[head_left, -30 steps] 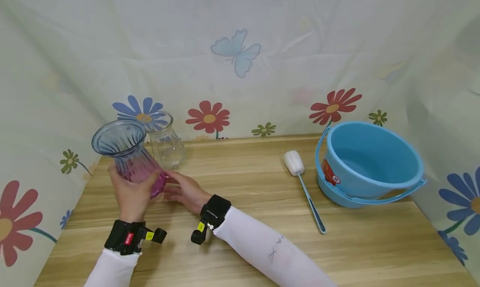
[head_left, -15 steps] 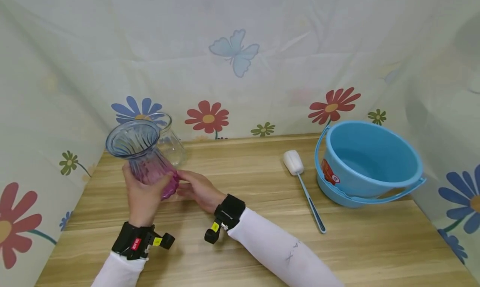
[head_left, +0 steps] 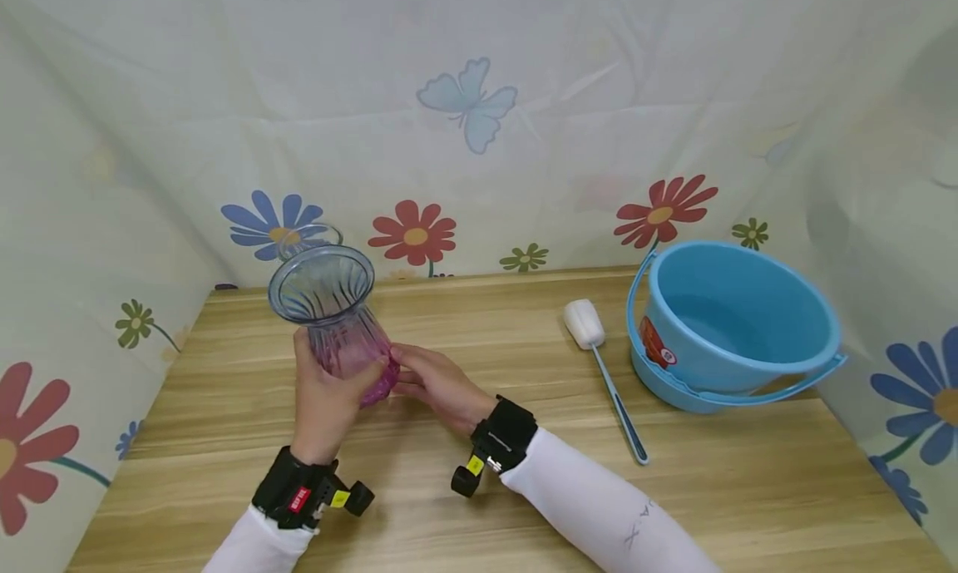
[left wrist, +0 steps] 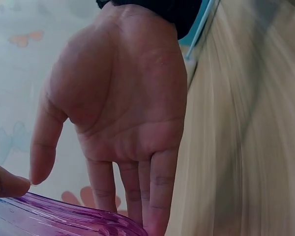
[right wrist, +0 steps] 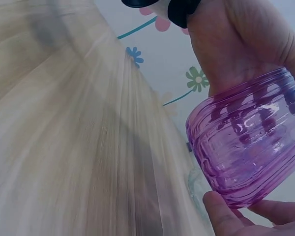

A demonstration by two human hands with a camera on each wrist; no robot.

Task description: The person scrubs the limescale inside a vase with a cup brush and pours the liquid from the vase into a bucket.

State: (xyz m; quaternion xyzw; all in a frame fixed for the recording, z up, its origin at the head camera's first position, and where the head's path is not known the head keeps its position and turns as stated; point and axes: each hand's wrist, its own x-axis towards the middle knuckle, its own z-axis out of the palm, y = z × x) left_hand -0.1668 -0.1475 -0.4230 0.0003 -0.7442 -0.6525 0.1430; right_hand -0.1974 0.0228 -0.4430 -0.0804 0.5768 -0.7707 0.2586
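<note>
My left hand [head_left: 323, 407] grips a ribbed glass vase [head_left: 352, 344], blue at its flared rim and pink-purple toward the base. It is tilted, rim to the upper left, and held over the table. With straight fingers my right hand [head_left: 443, 387] touches the base end. The left wrist view looks into the right palm [left wrist: 132, 93], which stands apart from the glass, with the left thumb [left wrist: 7, 183] at the lower left. In the right wrist view the purple base [right wrist: 246, 142] lies between the left palm and the right fingertips [right wrist: 219, 209].
A clear glass vase stands behind the held one, mostly hidden; its rim [head_left: 323, 228] shows. A white-headed sponge brush [head_left: 584, 323] lies on the wooden table [head_left: 486, 332]. To its right is a light blue bucket [head_left: 696, 390] with its handle down. Flowered sheeting [head_left: 569, 165] encloses the table's back and sides.
Both hands have moved right with the vase, away from the left side. The clear vase behind has become mostly covered by it. Brush and bucket have stayed in place.
</note>
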